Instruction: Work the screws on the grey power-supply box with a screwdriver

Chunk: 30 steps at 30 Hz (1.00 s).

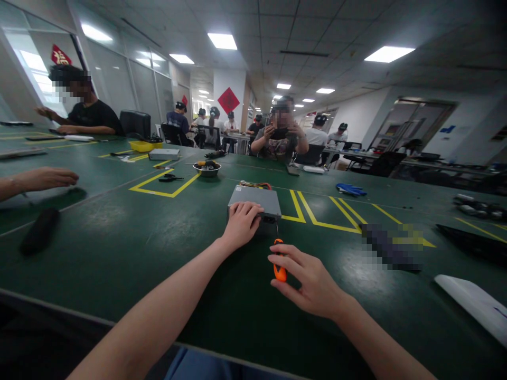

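Note:
A grey metal computer power supply point(259, 196) sits on the green table ahead of me, with coloured wires bunched at its far edge. My left hand point(241, 224) lies over its near left part, fingers across the top, gripping it. Between the fingertips of my right hand point(311, 274) is the orange and black handle of a screwdriver point(280, 272). Its thin shaft points up and away to the supply's near right corner, beside the power socket. Whether the tip sits in a screw is too small to tell.
A metal bowl point(207, 168) with tools stands beyond. Blue gloves point(350, 190) lie at the back right, and a white object point(473, 303) at the near right. Another person's hand point(47, 182) is at the left, near a black object point(39, 230). Yellow tape point(173, 194) marks the table.

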Tool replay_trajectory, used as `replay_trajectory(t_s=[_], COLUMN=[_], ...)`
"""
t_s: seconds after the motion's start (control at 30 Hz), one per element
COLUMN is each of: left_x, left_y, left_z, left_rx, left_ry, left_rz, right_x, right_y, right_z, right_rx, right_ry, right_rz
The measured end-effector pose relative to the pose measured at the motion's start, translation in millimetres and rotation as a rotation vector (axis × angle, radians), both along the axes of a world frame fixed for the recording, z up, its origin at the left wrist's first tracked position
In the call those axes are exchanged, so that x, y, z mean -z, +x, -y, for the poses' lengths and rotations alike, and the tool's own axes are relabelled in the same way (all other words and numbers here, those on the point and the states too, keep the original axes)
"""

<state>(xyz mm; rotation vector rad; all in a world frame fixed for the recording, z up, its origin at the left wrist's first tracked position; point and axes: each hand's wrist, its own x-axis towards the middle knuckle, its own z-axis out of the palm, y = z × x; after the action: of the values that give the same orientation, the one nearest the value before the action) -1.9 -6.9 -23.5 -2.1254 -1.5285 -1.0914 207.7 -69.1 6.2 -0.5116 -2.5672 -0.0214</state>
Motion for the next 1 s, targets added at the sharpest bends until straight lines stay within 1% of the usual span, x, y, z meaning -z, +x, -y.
replay_trajectory(t_s=[0.07, 0.17, 0.3, 0.4, 0.47, 0.6, 0.7, 0.83, 0.93, 1.0], left_x=[0.4, 0.7, -0.3, -1.2, -1.4, -0.6, 0.2, 0.3, 0.3, 0.6], left_y=[-0.2, -0.4, 0.0, 0.1, 0.1, 0.1, 0.3, 0.0, -0.6, -0.9], left_z=[-0.2, 0.1, 1.1, 1.3, 1.0, -0.2, -0.9, -1.0, -1.1, -1.5], left_rx=[0.001, 0.000, -0.006, -0.007, -0.008, -0.012, -0.019, -0.020, -0.010, -0.003], left_ry=[0.001, 0.002, -0.002, 0.000, 0.002, 0.005, 0.012, 0.018, 0.021, 0.024], left_rz=[0.004, 0.002, -0.004, -0.009, -0.016, -0.020, -0.017, -0.020, -0.014, -0.010], right_x=[2.0, 1.4, -9.4, -17.8, -20.2, -19.5, -20.1, -26.9, -31.0, -30.4], right_y=[0.5, 1.4, 2.0, 3.5, 4.9, 6.7, 7.7, 10.6, 12.3, 12.1], right_z=[-1.9, -2.9, 1.0, 3.3, 2.9, -0.5, -2.6, -2.8, -2.4, -2.5], right_rx=[0.020, 0.064, 0.064, 0.044, 0.034, 0.047, 0.054, 0.036, 0.012, 0.016], right_ry=[-0.008, -0.083, -0.215, -0.250, -0.287, -0.398, -0.489, -0.586, -0.608, -0.597], right_rz=[-0.066, -0.104, 0.023, 0.091, 0.124, 0.185, 0.200, 0.163, 0.143, 0.138])
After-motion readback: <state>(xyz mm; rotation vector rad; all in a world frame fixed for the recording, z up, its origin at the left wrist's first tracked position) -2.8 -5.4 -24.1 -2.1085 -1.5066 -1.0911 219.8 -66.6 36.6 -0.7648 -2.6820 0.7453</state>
